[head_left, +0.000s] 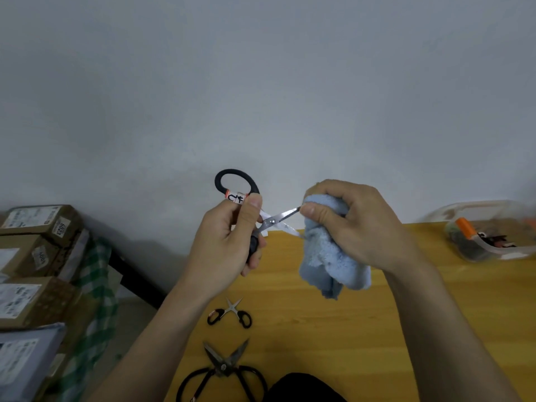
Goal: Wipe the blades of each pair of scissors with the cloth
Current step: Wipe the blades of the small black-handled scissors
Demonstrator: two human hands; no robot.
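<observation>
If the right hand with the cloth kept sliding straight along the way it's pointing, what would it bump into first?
Probably the left hand. The right hand and blue cloth point leftward along the open scissors, so they would meet the pivot, then that hand's thumb. Depth is unclear.

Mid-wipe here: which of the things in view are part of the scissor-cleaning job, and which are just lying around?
Part of the job:
- held scissors, blades open, in the left hand
- blue cloth, in the right hand, at the blade tips
- small scissors on the table
- large black scissors on the table

Just lying about:
- clear plastic container
- cardboard boxes
- green checked fabric
</observation>
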